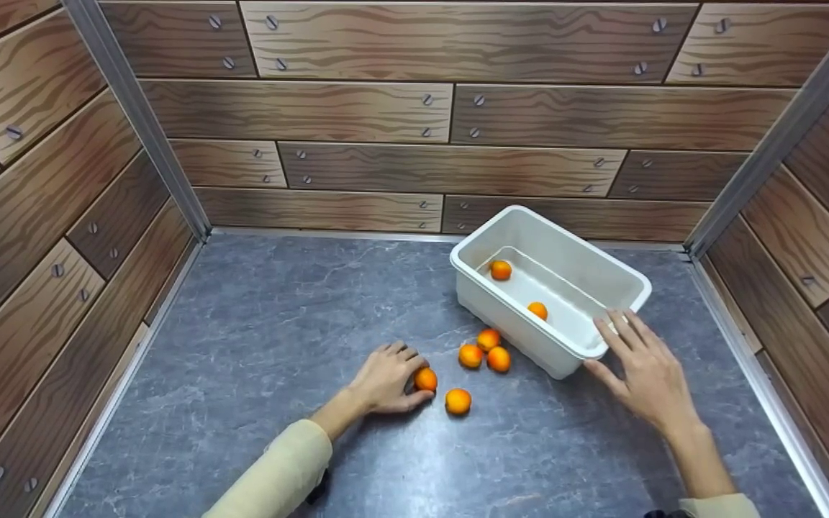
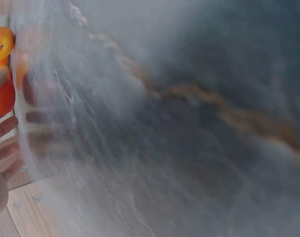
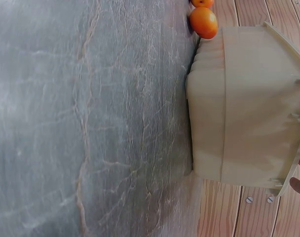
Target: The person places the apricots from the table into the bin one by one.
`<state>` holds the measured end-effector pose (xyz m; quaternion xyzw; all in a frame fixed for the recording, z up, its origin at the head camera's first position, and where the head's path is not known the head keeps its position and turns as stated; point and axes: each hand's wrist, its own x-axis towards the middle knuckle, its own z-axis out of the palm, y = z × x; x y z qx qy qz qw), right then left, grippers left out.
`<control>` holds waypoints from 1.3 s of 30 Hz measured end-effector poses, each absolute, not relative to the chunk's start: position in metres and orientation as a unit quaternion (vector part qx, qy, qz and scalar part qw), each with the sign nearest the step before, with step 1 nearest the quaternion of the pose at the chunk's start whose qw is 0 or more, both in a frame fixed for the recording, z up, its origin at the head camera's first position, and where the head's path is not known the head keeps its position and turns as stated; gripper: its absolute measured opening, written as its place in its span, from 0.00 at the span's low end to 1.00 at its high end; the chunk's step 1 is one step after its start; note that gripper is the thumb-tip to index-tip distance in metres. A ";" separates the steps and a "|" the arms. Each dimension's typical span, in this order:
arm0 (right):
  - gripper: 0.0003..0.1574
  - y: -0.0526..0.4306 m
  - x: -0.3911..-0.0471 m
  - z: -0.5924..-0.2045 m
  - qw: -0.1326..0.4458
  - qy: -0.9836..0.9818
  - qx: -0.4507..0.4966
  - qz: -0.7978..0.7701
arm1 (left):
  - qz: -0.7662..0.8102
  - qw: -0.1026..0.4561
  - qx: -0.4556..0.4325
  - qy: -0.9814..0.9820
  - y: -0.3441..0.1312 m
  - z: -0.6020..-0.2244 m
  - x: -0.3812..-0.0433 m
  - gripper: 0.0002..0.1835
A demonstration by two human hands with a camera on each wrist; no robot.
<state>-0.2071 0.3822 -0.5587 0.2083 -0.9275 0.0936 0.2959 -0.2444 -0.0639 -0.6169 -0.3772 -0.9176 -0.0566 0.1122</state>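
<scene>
My left hand [image 1: 389, 381] is on the grey tabletop in the head view, thumb and fingers on either side of a small orange [image 1: 426, 379]. In the left wrist view its thumb overlaps that orange [image 2: 6, 96], the fingers showing beyond. Just right of it lies another orange [image 1: 458, 401]. At the near right end of a white plastic bin [image 1: 529, 345], my right hand [image 1: 648, 378] rests on the rim, fingers extended over it and thumb at the outer corner. Two oranges, one being [image 1: 501, 270], lie on the bin's floor.
Three oranges [image 1: 488, 340] sit clustered beside the bin's long near wall, between it and my left hand. Wood-patterned panels [image 1: 357, 111] enclose the tabletop [image 1: 299, 302] at the back and both sides, with metal strips along the edges.
</scene>
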 end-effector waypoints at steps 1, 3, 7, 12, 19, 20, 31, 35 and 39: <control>0.53 0.382 -0.207 -0.559 0.297 -0.927 0.209 0.094 | -0.058 0.116 -0.376 -0.918 -0.064 -0.617 -0.245 0.27; 0.53 0.382 -0.207 -0.559 0.300 -0.926 0.211 0.093 | -0.061 0.122 -0.373 -0.918 -0.063 -0.615 -0.247 0.27; 0.54 0.381 -0.208 -0.560 0.306 -0.923 0.214 0.093 | -0.063 0.124 -0.363 -0.922 -0.060 -0.612 -0.251 0.28; 0.55 0.381 -0.208 -0.560 0.309 -0.921 0.216 0.095 | -0.066 0.136 -0.345 -0.926 -0.055 -0.609 -0.256 0.29; 0.54 0.381 -0.208 -0.560 0.311 -0.922 0.211 0.092 | -0.088 0.159 -0.326 -0.928 -0.047 -0.608 -0.262 0.26; 0.54 0.381 -0.208 -0.560 0.313 -0.922 0.210 0.091 | -0.096 0.163 -0.323 -0.927 -0.045 -0.607 -0.263 0.26; 0.52 0.381 -0.208 -0.559 0.304 -0.927 0.201 0.090 | -0.143 0.205 -0.307 -0.918 -0.026 -0.591 -0.271 0.26; 0.51 0.381 -0.207 -0.559 0.302 -0.927 0.203 0.090 | -0.152 0.202 -0.306 -0.918 -0.018 -0.583 -0.274 0.26; 0.52 0.382 -0.207 -0.559 0.299 -0.926 0.209 0.093 | -0.164 0.208 -0.306 -0.914 -0.008 -0.574 -0.278 0.26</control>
